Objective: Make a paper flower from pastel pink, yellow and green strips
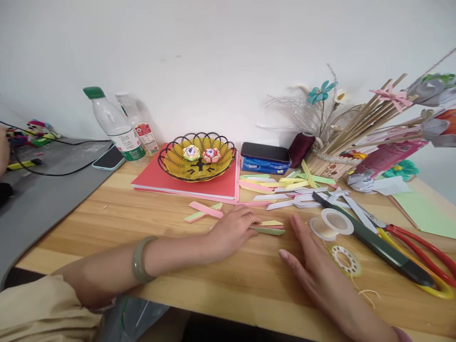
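My left hand (231,232) is closed round a small stack of folded paper strips (272,231), green, pink and yellow, lying on the wooden table (228,280). The strips stick out to the right of its fingers. Just right of the stack, my right hand (306,256) is open, thumb and fingers apart, with nothing in it. Behind my left hand, a pink and green strip pair (204,211) lies crossed. Many more loose strips (299,190) in white, yellow, pink and green are scattered farther back.
A yellow basket (171,166) with two paper flowers rests on red paper (149,173). Bottles (121,133) stand at the left. Right of my right hand lie a thread spool (331,224), a dark green tool (377,249) and red-handled scissors (423,247).
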`<state>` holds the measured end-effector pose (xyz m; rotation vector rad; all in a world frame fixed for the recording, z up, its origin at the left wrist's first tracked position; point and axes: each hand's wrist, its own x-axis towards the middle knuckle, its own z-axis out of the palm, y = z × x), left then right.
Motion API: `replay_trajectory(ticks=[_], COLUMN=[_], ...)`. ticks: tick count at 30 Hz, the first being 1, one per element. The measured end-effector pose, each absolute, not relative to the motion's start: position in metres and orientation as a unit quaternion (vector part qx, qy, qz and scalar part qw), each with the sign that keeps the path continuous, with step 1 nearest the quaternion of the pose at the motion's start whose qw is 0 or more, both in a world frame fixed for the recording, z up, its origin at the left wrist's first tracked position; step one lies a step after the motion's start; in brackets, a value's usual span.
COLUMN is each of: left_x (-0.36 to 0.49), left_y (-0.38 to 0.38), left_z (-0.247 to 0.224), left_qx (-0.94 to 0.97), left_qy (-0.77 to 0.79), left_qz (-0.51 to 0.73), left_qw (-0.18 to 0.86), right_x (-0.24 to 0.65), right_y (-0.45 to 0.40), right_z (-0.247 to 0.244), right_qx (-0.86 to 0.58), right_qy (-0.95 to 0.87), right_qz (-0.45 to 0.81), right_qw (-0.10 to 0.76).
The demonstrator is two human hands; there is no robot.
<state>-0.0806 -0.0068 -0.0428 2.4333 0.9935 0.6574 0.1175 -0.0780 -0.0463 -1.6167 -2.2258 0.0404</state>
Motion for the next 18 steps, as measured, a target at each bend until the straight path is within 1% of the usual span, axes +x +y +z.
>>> replay_trajectory(ticks=[2,4,8,10,16,18], left_x=[-0.081,-0.08,-0.08,-0.08,-0.097,-0.102], left_y=[-0.006,-0.006,-0.004,-0.005,-0.01,-0.007], left_z=[-0.041,-0.041,-0.042,-0.041,-0.03,-0.023], left_qx=[0.876,0.875,0.873,0.87,0.831,0.793], left_qy=[0.36,0.361,0.355,0.354,0.382,0.382], left_qz=[0.23,0.229,0.236,0.231,0.224,0.256], left_qw=[0.223,0.229,0.239,0.253,0.336,0.399], right_x=[0.116,0.113,0.105,0.104,0.109,0.11], right_y=[-0.072,-0.063,-0.047,-0.042,-0.037,-0.038], right_z=[-0.042,-0.036,-0.026,-0.025,-0.026,-0.024], right_qx=[-0.552,-0.515,-0.461,-0.451,-0.44,-0.435], right_qy=[-0.803,-0.826,-0.873,-0.882,-0.888,-0.89], right_qz=[-0.036,-0.066,-0.041,-0.028,-0.038,-0.042], right_qw=[0.221,0.221,0.153,0.133,0.129,0.129])
